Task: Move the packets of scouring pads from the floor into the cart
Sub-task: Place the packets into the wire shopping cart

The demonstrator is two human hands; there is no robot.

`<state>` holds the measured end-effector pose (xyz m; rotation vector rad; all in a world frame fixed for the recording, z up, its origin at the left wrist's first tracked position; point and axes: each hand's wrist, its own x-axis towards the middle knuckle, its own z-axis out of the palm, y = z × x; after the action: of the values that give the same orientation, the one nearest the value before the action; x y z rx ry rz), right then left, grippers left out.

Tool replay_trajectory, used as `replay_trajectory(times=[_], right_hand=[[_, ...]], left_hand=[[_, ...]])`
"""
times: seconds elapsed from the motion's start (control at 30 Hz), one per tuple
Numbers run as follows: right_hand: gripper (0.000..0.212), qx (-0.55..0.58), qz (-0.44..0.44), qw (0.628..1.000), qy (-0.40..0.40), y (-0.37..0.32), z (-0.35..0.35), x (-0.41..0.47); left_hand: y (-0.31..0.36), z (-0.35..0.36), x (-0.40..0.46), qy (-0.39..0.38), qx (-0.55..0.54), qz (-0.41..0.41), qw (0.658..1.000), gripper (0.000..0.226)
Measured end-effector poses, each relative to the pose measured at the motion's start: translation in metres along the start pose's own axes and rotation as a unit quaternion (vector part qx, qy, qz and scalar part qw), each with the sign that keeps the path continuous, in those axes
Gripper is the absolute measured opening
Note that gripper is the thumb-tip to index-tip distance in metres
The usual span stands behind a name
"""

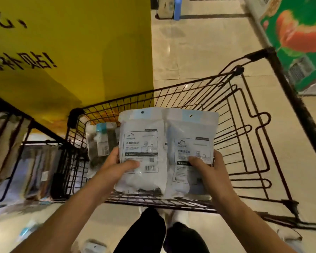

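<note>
My left hand (pixel 117 166) grips one packet of scouring pads (pixel 141 152) by its lower left edge, thumb curled across the printed label and the other fingers hidden behind the bag. My right hand (pixel 207 168) grips a second packet (pixel 192 143) the same way at its lower right edge, thumb pressed onto the label, fingers wrapped around the back. The two packets are held upright and side by side, their inner edges touching or slightly overlapping, each pale and translucent with a blue header strip and a hang hole at the top. I hold both over the basket of the black wire shopping cart (pixel 244 136), just above its near rim. Inside the cart, against the far left corner, one more packet (pixel 100 141) leans on end, showing dark pads through the plastic; something dark lies below it, but I cannot tell what it is. That makes three packets I can count clearly at the cart. On the floor near my left forearm, blurred pale shapes (pixel 95 246) look like further packets, though I cannot count them. My dark trouser legs (pixel 146 232) stand just behind the cart. A yellow sign panel (pixel 71 48) with black lettering rises beyond the cart's left side, a dark shelf rack (pixel 16 152) stands to the left, and a green display (pixel 299 37) sits to the right on the beige tiled floor (pixel 199 52).
</note>
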<state>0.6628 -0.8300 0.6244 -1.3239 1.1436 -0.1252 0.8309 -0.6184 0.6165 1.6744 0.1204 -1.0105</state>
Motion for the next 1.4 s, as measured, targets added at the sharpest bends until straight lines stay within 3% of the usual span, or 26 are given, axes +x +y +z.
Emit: replay_trajectory(times=[0.1, 0.53, 0.9, 1.23, 1.33, 1.4], right_hand=[[0.065, -0.016, -0.004, 1.000, 0.011, 0.004, 0.020, 0.054], [0.062, -0.037, 0.057, 0.998, -0.005, 0.060, 0.077, 0.232], [0.059, -0.070, 0.096, 0.993, 0.006, 0.095, 0.076, 0.248], [0.096, -0.119, 0.048, 0.991, 0.046, 0.085, 0.070, 0.224], [0.096, -0.142, 0.029, 0.989, 0.037, 0.074, 0.061, 0.196], [0.096, -0.154, 0.024, 0.987, 0.027, 0.061, 0.051, 0.171]], left_hand=[[0.004, -0.002, 0.049, 0.017, 0.017, -0.013, 1.000, 0.061], [-0.046, 0.022, 0.204, 0.077, 0.091, -0.008, 0.993, 0.046], [-0.071, 0.028, 0.225, 0.077, 0.135, -0.048, 0.987, 0.053], [-0.080, 0.038, 0.213, 0.100, 0.129, 0.015, 0.986, 0.058], [-0.074, 0.038, 0.192, 0.094, 0.125, 0.024, 0.987, 0.067], [-0.065, 0.033, 0.170, 0.081, 0.120, 0.014, 0.989, 0.086]])
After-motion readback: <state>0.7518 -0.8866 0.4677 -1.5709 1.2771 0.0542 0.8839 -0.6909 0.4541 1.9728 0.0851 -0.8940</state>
